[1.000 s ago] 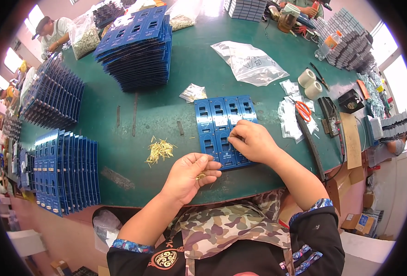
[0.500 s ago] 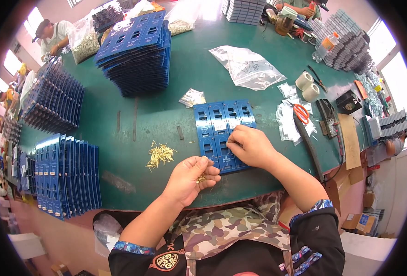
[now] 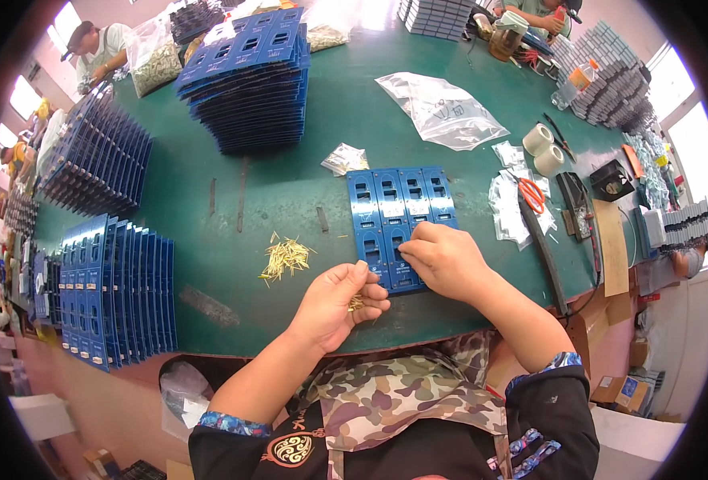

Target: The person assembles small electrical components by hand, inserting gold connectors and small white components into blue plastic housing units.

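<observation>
Brass pins (image 3: pixel 357 302) lay pinched in the curled left hand (image 3: pixel 339 302) while the right hand (image 3: pixel 443 260) pressed closed fingertips onto the blue slotted panel (image 3: pixel 396 218) on the green counter (image 3: pixel 274 192), with loose pins (image 3: pixel 286 258) seemingly still awaiting insertion.

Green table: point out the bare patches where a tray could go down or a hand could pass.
The green table is bare between the loose gold pins and the upright blue trays at its left edge. Another bare patch lies between the stacked blue trays and the clear plastic bag. The right side is crowded: tape rolls, scissors, small bags.
</observation>
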